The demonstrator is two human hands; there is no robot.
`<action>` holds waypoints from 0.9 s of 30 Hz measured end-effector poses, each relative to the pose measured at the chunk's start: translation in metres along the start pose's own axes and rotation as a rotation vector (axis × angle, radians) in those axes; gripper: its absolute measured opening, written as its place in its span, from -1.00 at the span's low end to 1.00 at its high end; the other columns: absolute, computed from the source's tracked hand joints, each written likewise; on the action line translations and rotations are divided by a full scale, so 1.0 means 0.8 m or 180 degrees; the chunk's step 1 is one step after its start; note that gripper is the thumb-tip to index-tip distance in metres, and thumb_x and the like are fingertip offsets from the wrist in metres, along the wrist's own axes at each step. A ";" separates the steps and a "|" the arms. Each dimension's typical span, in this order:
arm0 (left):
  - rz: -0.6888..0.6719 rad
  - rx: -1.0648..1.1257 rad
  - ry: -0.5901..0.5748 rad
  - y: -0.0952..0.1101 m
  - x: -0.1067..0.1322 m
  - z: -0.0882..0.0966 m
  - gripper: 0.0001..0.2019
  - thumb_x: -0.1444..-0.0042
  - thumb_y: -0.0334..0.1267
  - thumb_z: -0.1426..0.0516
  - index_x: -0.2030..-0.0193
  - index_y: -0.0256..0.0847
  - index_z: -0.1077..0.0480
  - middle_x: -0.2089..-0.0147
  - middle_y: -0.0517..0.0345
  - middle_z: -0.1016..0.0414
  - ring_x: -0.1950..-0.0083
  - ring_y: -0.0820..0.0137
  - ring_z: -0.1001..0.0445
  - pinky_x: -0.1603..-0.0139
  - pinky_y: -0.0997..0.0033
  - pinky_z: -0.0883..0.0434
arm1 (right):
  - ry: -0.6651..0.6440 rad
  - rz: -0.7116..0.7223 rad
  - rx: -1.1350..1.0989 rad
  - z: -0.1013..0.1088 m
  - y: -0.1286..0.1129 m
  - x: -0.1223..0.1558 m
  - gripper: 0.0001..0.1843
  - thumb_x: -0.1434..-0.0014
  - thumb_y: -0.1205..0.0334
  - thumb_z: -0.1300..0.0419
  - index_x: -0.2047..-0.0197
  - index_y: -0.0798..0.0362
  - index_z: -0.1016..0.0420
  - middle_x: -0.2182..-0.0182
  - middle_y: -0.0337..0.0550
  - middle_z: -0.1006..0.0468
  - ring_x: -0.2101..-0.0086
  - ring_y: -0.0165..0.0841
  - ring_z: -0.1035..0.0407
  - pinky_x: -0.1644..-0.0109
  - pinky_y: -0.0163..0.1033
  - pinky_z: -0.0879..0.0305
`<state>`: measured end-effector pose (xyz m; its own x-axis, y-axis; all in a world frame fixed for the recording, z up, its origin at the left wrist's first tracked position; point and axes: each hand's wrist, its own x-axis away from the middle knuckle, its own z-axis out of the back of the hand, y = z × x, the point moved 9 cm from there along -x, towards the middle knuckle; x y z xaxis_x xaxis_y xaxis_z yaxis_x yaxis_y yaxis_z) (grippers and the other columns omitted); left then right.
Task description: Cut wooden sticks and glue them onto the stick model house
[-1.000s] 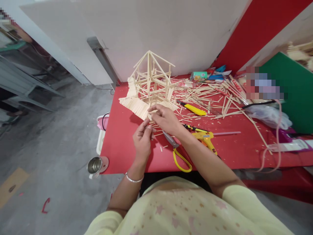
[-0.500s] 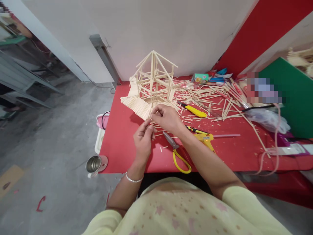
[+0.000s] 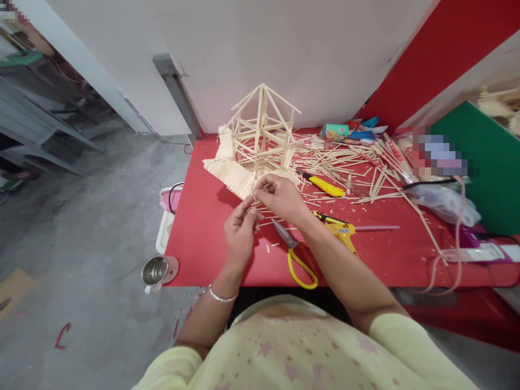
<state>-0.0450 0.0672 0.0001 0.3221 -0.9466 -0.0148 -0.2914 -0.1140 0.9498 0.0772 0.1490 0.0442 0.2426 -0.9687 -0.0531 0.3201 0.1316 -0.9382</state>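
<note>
Fingertips of the left hand (image 3: 239, 233) and right hand (image 3: 282, 199) meet at the near corner of a stick panel (image 3: 232, 176). Right thumb and forefinger are drawn together there; the left fingers are curled, forefinger up to the same spot. Whether either hand pinches a small piece is too fine to tell. The panel slopes away to the fingers' left, and just beyond them rises the stick frame (image 3: 259, 132) it adjoins, upright, with a peaked top.

Nearer the body, right of the fingertips, lie shears (image 3: 291, 242) with yellow handles. Farther right, partly behind the right forearm, is a yellow glue gun (image 3: 344, 233); beyond it lies a yellow cutter (image 3: 325, 185). Loose sticks (image 3: 333, 157) spread beyond the fingers to the right. Well to their left, nearer the body, a mug (image 3: 155, 271) stands by the corner of the red table (image 3: 195, 233).
</note>
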 end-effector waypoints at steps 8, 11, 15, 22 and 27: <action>-0.0032 -0.0011 0.0007 -0.002 -0.001 0.001 -0.62 -0.15 -0.16 -0.30 -0.09 -0.22 -0.58 0.44 0.19 -0.54 0.57 0.58 -0.30 0.52 0.54 -0.29 | -0.0045 -0.0103 0.0032 0.000 -0.002 0.000 -0.90 -0.06 0.16 -0.23 0.34 -0.01 -0.46 0.59 -0.34 -0.51 0.53 -0.42 -0.38 0.45 -0.33 -0.18; -0.0036 -0.0026 0.0014 0.000 -0.001 0.001 -0.62 -0.14 -0.14 -0.31 -0.07 -0.22 -0.59 0.45 0.19 -0.53 0.57 0.58 -0.29 0.53 0.54 -0.28 | -0.0044 -0.0076 0.0070 0.000 -0.002 -0.001 -0.90 -0.05 0.17 -0.23 0.34 -0.01 -0.46 0.59 -0.34 -0.50 0.53 -0.42 -0.37 0.46 -0.33 -0.18; -0.0034 -0.0016 0.0021 0.001 0.000 0.001 -0.63 -0.14 -0.15 -0.31 -0.06 -0.22 -0.59 0.44 0.19 -0.54 0.57 0.58 -0.29 0.53 0.54 -0.28 | -0.0053 -0.0048 0.0073 -0.001 -0.002 -0.002 -0.89 -0.06 0.17 -0.22 0.34 -0.01 -0.46 0.59 -0.35 -0.49 0.53 -0.42 -0.36 0.45 -0.34 -0.18; -0.0032 -0.0024 0.0005 0.000 0.000 0.001 -0.63 -0.15 -0.15 -0.31 -0.07 -0.22 -0.59 0.44 0.18 -0.54 0.57 0.58 -0.30 0.52 0.54 -0.29 | -0.0075 -0.0062 0.0038 -0.001 0.000 -0.002 -0.89 -0.06 0.16 -0.23 0.33 0.00 -0.46 0.59 -0.36 -0.47 0.54 -0.43 -0.34 0.45 -0.34 -0.16; -0.0043 -0.0026 -0.0003 0.001 0.000 0.000 -0.64 -0.15 -0.16 -0.30 -0.07 -0.22 -0.58 0.44 0.19 -0.54 0.56 0.59 -0.30 0.52 0.56 -0.29 | -0.0078 -0.0042 0.0001 -0.001 -0.001 -0.002 -0.89 -0.06 0.16 -0.22 0.33 -0.01 -0.46 0.58 -0.34 -0.49 0.53 -0.43 -0.35 0.45 -0.33 -0.18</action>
<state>-0.0456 0.0671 0.0009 0.3252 -0.9452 -0.0281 -0.2796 -0.1245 0.9520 0.0760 0.1499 0.0446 0.2607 -0.9649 -0.0324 0.3236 0.1190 -0.9387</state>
